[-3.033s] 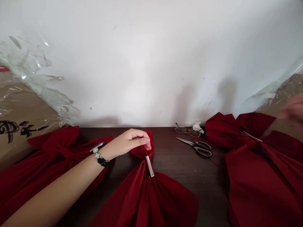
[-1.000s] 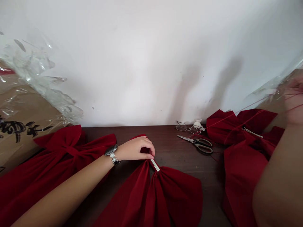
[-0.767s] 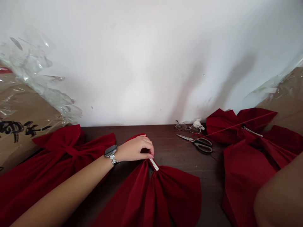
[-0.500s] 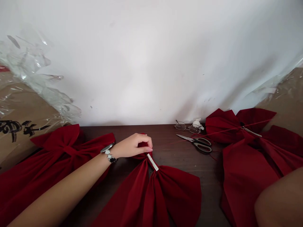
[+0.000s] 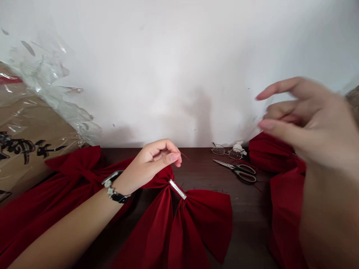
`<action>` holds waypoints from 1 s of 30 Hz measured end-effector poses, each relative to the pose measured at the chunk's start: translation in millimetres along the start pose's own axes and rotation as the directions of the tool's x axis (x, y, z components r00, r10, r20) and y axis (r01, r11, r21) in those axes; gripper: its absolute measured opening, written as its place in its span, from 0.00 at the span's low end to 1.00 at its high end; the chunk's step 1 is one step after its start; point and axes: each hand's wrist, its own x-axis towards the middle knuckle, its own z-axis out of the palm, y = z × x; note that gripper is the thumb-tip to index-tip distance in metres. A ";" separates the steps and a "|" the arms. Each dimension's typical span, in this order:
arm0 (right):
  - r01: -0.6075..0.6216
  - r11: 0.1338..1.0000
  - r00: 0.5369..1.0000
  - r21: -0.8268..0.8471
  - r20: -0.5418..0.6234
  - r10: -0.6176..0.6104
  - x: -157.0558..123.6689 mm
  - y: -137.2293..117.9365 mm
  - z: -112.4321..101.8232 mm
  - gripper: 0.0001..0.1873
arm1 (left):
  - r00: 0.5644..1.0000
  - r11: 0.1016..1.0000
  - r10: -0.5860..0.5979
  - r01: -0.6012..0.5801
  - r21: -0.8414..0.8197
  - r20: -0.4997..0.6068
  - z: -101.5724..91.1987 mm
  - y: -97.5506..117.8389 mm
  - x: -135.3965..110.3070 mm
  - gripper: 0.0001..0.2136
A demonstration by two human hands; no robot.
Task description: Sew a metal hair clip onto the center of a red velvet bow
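Observation:
My left hand (image 5: pixel 161 157) is pinched shut on a thin red thread (image 5: pixel 184 154), whose short end shows past the fingertips. Just below this hand lies a red fabric bow (image 5: pixel 207 209) with long tails. A silver metal hair clip (image 5: pixel 177 189) sits across its gathered middle. My right hand (image 5: pixel 303 116), slightly blurred, is raised at the right with thumb and forefinger apart. Its other fingers are curled, and I see nothing between them. Behind it, another red bow (image 5: pixel 272 153) is partly hidden by the hand and forearm.
Scissors (image 5: pixel 238 170) lie on the dark table (image 5: pixel 244 201), with eyeglasses (image 5: pixel 224 150) and a crumpled white tissue (image 5: pixel 239 147) behind them. One more red bow (image 5: pixel 81 164) rests at the left. Beside it stands a cardboard box (image 5: pixel 33 123) with clear plastic. A white wall closes the back.
My right hand has come up into view at the right. My left hand has risen slightly off the bow, the thread end now showing. The long thread stretched to the right is no longer visible.

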 end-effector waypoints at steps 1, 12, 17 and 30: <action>-0.003 1.000 0.997 0.000 0.082 0.003 -0.2 -3.3 11.9 0.18 | 1.000 1.000 -0.008 0.008 0.013 -0.002 0.7 3.0 -0.8 0.07; -0.171 0.974 0.789 0.148 0.613 0.046 -4.8 6.7 89.3 0.12 | 0.997 0.983 -0.072 0.073 0.167 -0.010 5.6 9.4 -3.9 0.08; -0.221 0.956 0.716 0.194 0.698 0.024 -9.7 7.4 102.3 0.13 | 0.998 0.967 -0.067 0.064 0.246 0.001 8.4 8.2 -4.7 0.09; -0.316 0.684 0.942 0.658 0.305 0.142 10.2 27.4 66.8 0.08 | 0.966 0.456 -0.259 0.113 0.883 0.010 1.7 24.2 -11.3 0.25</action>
